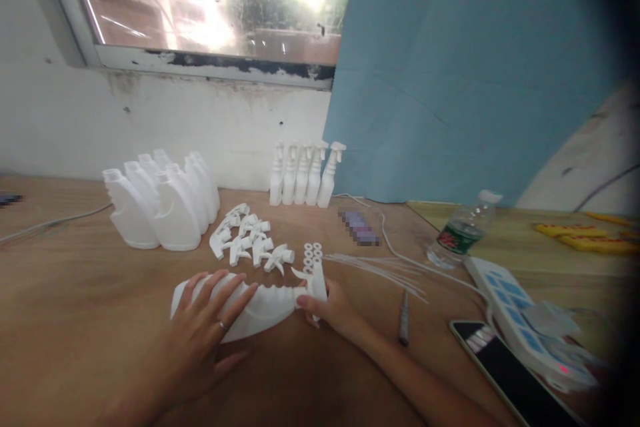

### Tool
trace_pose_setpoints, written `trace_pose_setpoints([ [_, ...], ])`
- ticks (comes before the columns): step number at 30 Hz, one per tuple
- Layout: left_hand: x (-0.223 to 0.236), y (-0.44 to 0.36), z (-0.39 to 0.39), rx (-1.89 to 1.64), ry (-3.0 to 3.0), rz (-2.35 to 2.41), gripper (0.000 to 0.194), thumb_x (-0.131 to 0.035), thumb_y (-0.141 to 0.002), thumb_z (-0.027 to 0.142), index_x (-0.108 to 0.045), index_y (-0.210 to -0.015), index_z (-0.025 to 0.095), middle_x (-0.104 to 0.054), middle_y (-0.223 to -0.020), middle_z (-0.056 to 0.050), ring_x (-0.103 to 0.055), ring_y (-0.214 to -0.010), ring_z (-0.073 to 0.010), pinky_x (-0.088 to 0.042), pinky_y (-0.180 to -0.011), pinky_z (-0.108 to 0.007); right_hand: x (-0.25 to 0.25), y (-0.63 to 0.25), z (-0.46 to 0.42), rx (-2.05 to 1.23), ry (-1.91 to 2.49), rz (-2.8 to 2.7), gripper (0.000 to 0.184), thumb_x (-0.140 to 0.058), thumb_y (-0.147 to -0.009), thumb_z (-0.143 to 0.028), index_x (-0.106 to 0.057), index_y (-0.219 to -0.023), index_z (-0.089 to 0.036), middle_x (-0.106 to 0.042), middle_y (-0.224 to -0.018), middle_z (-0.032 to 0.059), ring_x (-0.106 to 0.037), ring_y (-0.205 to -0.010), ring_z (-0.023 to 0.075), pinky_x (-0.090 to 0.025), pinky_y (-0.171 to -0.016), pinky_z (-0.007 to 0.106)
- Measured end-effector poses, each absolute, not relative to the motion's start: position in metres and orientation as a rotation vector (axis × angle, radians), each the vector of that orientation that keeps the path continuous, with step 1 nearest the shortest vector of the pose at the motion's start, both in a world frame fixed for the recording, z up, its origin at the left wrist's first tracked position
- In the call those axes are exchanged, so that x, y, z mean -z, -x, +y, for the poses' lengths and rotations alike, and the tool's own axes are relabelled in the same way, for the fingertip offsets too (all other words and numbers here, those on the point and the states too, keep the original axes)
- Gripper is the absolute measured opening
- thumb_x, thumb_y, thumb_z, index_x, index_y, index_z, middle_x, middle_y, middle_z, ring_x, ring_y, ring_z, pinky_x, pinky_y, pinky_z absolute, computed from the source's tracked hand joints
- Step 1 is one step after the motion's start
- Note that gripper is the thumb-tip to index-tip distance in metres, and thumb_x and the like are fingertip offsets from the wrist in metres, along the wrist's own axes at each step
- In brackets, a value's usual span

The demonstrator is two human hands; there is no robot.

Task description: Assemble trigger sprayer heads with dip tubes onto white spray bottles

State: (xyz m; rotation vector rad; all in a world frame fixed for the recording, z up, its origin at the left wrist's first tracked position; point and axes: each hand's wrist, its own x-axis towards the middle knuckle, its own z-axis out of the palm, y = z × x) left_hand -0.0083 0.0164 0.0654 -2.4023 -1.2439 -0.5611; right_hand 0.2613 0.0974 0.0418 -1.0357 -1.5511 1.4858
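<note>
A white plastic spray bottle (265, 307) lies on its side on the wooden table (75, 293). My left hand (207, 327) rests on the bottle's body with fingers spread over it, a ring on one finger. My right hand (333, 310) is closed round the white trigger sprayer head (314, 283) at the bottle's neck. Just behind lie several loose trigger heads (250, 240), small white rings (313, 255) and thin white dip tubes (375, 267).
Empty white bottles (160, 203) stand at the back left, and several assembled spray bottles (305, 177) by the wall. A water bottle (463, 230), a power strip (520, 317), a phone (505, 363), a pen-like tool (404, 320) and yellow items (580, 237) lie to the right. A blue sheet (475, 73) hangs behind.
</note>
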Motion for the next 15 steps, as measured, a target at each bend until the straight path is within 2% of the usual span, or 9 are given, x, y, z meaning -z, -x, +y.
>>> trace_pose_setpoints([
  [3,-0.074,-0.013,0.021,0.582,2.411,-1.211,0.087,-0.068,-0.077,0.051,-0.03,-0.148,0.02,-0.047,-0.142,-0.012,-0.04,-0.126,-0.0352,-0.021,-0.109,-0.055,-0.039,-0.259,0.093,-1.465,1.054,-1.63,0.05,-0.081,-0.059,-0.053,-0.061,-0.087,-0.016,-0.062,-0.065,-0.001,-0.05,-0.051,0.0113,-0.04,-0.047,0.023],
  [5,-0.075,-0.025,0.026,0.581,2.434,-1.224,0.087,-0.067,-0.077,0.052,-0.028,-0.149,0.018,-0.05,-0.139,-0.012,-0.047,-0.118,-0.0324,-0.027,-0.105,-0.051,-0.035,-0.258,0.09,-1.485,1.03,-1.684,0.049,-0.081,-0.06,-0.05,-0.062,-0.091,-0.016,-0.064,-0.072,0.0003,-0.053,-0.057,0.0124,-0.042,-0.052,0.024],
  [8,-0.068,-0.033,0.032,0.544,2.477,-1.252,0.068,-0.063,-0.082,0.041,-0.039,-0.142,0.018,-0.061,-0.124,-0.01,-0.057,-0.1,-0.0266,-0.037,-0.093,-0.044,-0.029,-0.257,0.087,-1.476,1.018,-1.715,0.048,-0.08,-0.062,-0.048,-0.062,-0.092,-0.017,-0.064,-0.076,0.0004,-0.053,-0.061,0.0131,-0.043,-0.056,0.024],
  [11,-0.061,-0.033,0.033,0.611,2.456,-1.216,0.044,-0.062,-0.083,0.035,-0.056,-0.123,0.018,-0.066,-0.112,-0.008,-0.06,-0.091,-0.0251,-0.037,-0.089,-0.044,-0.027,-0.257,0.087,-1.44,1.025,-1.731,0.047,-0.081,-0.062,-0.047,-0.062,-0.092,-0.016,-0.065,-0.078,0.0011,-0.054,-0.064,0.0142,-0.045,-0.06,0.025],
  [13,-0.062,-0.032,0.032,0.659,2.415,-1.237,0.051,-0.064,-0.081,0.035,-0.052,-0.128,0.018,-0.062,-0.121,-0.01,-0.059,-0.094,-0.0255,-0.038,-0.089,-0.043,-0.027,-0.257,0.087,-1.436,1.008,-1.742,0.048,-0.08,-0.063,-0.047,-0.063,-0.094,-0.016,-0.066,-0.082,0.0022,-0.056,-0.067,0.0153,-0.046,-0.062,0.026],
  [15,-0.067,-0.033,0.031,0.641,2.405,-1.267,0.069,-0.066,-0.078,0.034,-0.04,-0.141,0.021,-0.058,-0.128,-0.011,-0.059,-0.095,-0.0251,-0.039,-0.087,-0.042,-0.027,-0.257,0.086,-1.433,0.993,-1.752,0.048,-0.08,-0.063,-0.047,-0.063,-0.097,-0.017,-0.067,-0.085,0.003,-0.057,-0.069,0.0164,-0.047,-0.063,0.027],
])
